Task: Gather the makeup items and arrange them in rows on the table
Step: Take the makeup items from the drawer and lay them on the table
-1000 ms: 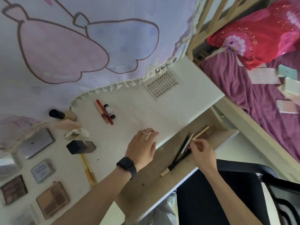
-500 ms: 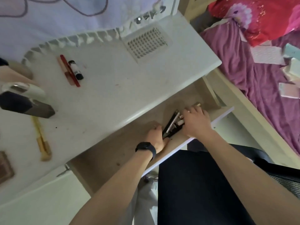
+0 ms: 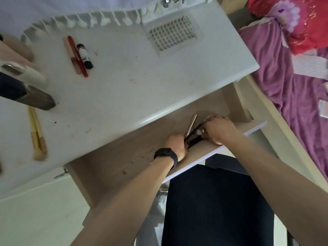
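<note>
Under the white table [image 3: 142, 86], in its open drawer [image 3: 115, 162], both hands held one bundle of makeup pencils [image 3: 194, 140].
The left hand [image 3: 175, 146], a black watch [image 3: 166, 153] on its wrist, was curled round the bundle's near end. The right hand [image 3: 219, 129] clasped the far ends, with a silver stick [image 3: 191, 125] angling out between the two hands. On the tabletop lay a gold brush [image 3: 36, 132], and farther back a red pencil [image 3: 78, 56] lay against a small black tube [image 3: 85, 56].
</note>
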Demonstrator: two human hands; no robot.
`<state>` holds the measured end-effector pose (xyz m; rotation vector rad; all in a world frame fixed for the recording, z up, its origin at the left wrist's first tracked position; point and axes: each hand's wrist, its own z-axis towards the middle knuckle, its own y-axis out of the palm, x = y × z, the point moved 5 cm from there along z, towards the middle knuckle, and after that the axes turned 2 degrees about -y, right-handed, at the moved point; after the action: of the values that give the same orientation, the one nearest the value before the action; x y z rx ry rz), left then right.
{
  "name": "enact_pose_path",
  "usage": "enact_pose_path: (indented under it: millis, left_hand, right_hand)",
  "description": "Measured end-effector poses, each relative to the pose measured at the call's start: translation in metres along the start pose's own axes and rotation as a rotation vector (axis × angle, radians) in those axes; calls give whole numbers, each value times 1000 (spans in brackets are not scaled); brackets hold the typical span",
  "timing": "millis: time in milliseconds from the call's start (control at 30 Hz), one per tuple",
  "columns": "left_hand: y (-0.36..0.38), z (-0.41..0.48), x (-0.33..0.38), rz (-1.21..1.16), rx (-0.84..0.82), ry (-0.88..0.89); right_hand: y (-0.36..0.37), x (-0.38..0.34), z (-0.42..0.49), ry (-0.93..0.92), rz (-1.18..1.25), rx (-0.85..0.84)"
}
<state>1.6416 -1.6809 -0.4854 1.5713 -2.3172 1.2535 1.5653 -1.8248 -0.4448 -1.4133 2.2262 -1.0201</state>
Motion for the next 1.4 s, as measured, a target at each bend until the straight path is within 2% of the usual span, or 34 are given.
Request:
enact_pose_path:
  millis: [200,300,367,433,533,667,767,867,933,1100,1233,1400]
  left_hand:
    - [-21,-17,-11,-201,47,10]
    - [-37,-36,-16,-274,83,38]
    - [-49,-53,-18,-350,90,49]
    - [-60,-70,-19,-462,74,66]
    - [-76,-97,-21,-590,61,60]
    - [-96,-131,-24,-738,73,65]
    - [-116,-149,-32,-791,123,95]
    - [-141,-156,-48,-888,206,67]
    - [-160,-157,-64,-938,317,-8]
    - [-213,-142,-99,-939,596,-174]
    - [-252,-114,-105,-909,706,-270]
    - [-291,-83,-115,-788,819,-392]
  right_hand:
    - [-15,16,-23,-27,1,156]
    - [-27,26,-49,-12,138,242]
    - [-38,25,-72,-47,360,387]
    - [-47,21,-95,-30,729,507]
    - [-50,5,-125,132,1280,598]
    - [-40,-42,-140,165,1831,512]
    - [-35,-80,-136,156,2042,369]
    - [-41,-111,-126,132,2066,271]
    - [-52,-125,-117,108,2009,253]
    - [-107,-147,-86,32,1743,330]
    - [-159,-163,-50,-41,1596,362]
    - [-198,-178,-5,15,1334,391]
